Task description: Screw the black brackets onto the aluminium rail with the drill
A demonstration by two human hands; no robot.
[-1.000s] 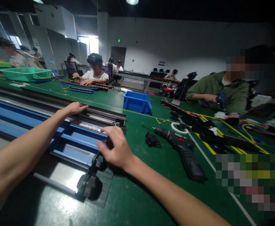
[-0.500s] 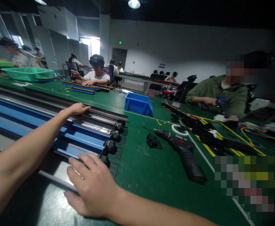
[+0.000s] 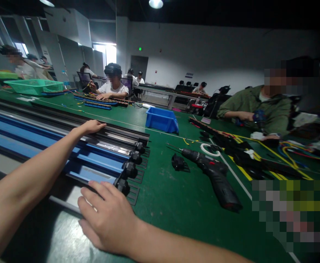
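My left hand (image 3: 92,126) lies flat, fingers stretched out, on the far black rail (image 3: 113,133) of a long stack of blue and black metal rails (image 3: 94,160). My right hand (image 3: 107,217) rests near me with fingers spread over the end of the nearest grey rail (image 3: 64,204), just beside a black caster wheel (image 3: 123,186). More black casters (image 3: 129,170) on mesh plates line the rail ends. Neither hand holds anything.
A black cordless drill (image 3: 214,179) lies on the green table (image 3: 176,204) to the right, with a loose caster (image 3: 177,162) beside it. A blue bin (image 3: 161,119) stands farther back. A person in a green jacket (image 3: 255,106) works at right among yellow cables. Other workers sit behind.
My right hand left the casters at the rail ends and drew back toward me onto the nearest grey rail. My left hand stayed on the far rail.
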